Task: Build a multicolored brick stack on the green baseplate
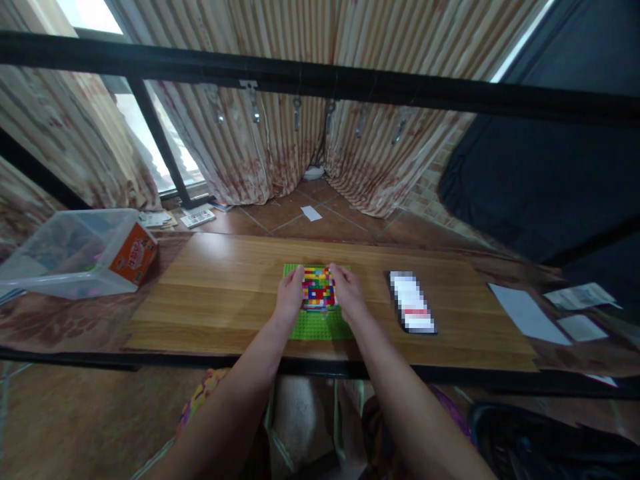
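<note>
A green studded baseplate (320, 328) lies on the wooden board near its front edge. On or just above it is a block of multicoloured toy bricks (319, 291), with red, yellow, blue and white pieces in rows. My left hand (290, 295) grips the block's left side, thumb on top. From the right side my right hand (349, 293) grips it the same way. The undersides of my fingers are hidden, and I cannot tell whether the block is fixed to the baseplate.
A phone (413, 303) rests on the wooden board (215, 293) to the right. At far left stands a clear plastic bin (75, 260) with an orange label. Papers (530, 312) lie at right. A dark metal rail (320, 77) with hanging clips crosses above, before curtains.
</note>
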`<act>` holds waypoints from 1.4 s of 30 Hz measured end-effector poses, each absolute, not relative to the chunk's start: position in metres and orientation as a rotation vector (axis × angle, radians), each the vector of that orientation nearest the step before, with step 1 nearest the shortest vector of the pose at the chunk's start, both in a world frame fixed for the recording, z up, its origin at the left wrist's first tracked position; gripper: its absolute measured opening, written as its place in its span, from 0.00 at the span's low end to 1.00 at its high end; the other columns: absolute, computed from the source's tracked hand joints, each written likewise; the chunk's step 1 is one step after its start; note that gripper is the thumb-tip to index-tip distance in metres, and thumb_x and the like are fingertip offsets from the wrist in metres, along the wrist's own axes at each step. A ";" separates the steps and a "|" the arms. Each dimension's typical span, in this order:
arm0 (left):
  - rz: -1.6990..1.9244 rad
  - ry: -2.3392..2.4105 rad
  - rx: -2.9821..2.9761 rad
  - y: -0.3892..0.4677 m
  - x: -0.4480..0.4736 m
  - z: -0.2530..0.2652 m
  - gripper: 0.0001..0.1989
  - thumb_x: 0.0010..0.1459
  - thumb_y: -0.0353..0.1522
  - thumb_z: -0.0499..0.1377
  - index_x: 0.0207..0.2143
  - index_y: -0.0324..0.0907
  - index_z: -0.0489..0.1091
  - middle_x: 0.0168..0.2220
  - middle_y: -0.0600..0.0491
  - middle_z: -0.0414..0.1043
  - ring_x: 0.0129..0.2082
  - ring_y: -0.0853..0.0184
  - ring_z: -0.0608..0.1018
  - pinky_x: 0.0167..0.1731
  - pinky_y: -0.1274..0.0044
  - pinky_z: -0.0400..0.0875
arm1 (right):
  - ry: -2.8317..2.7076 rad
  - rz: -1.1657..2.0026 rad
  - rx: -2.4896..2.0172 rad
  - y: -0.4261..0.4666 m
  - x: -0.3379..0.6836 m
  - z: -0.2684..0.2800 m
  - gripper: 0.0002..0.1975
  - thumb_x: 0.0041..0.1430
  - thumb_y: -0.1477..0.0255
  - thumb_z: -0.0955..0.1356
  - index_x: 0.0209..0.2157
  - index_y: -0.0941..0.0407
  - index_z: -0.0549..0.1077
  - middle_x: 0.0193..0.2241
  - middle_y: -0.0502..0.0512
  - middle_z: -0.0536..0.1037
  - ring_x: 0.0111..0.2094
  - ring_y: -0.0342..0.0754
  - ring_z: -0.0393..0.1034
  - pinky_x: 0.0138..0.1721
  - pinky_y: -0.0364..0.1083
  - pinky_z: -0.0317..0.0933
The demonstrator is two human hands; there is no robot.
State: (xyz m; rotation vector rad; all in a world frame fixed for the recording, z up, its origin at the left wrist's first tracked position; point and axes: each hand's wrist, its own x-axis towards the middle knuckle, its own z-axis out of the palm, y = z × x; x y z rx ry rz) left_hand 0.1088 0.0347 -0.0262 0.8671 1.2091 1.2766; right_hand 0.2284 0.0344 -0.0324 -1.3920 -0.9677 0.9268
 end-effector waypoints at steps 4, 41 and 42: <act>1.309 1.279 0.935 0.036 0.108 -0.030 0.17 0.52 0.44 0.57 0.30 0.39 0.74 0.28 0.52 0.76 0.30 0.65 0.76 0.34 0.75 0.69 | -0.965 0.903 -1.397 0.036 0.230 -0.040 0.21 0.53 0.52 0.65 0.33 0.56 0.77 0.30 0.53 0.80 0.33 0.50 0.73 0.35 0.46 0.64; 1.186 1.522 1.312 0.033 0.114 -0.030 0.10 0.58 0.36 0.56 0.35 0.39 0.74 0.31 0.50 0.77 0.32 0.65 0.77 0.34 0.76 0.69 | -1.158 0.566 -1.520 0.004 0.271 -0.016 0.26 0.56 0.53 0.64 0.45 0.58 0.77 0.44 0.63 0.80 0.45 0.55 0.73 0.48 0.53 0.64; 1.199 1.514 1.307 0.032 0.115 -0.030 0.11 0.58 0.36 0.56 0.37 0.39 0.74 0.32 0.50 0.78 0.33 0.65 0.77 0.36 0.76 0.70 | -1.163 0.504 -1.531 0.000 0.280 -0.013 0.26 0.55 0.53 0.65 0.45 0.58 0.76 0.44 0.64 0.80 0.45 0.55 0.73 0.48 0.53 0.64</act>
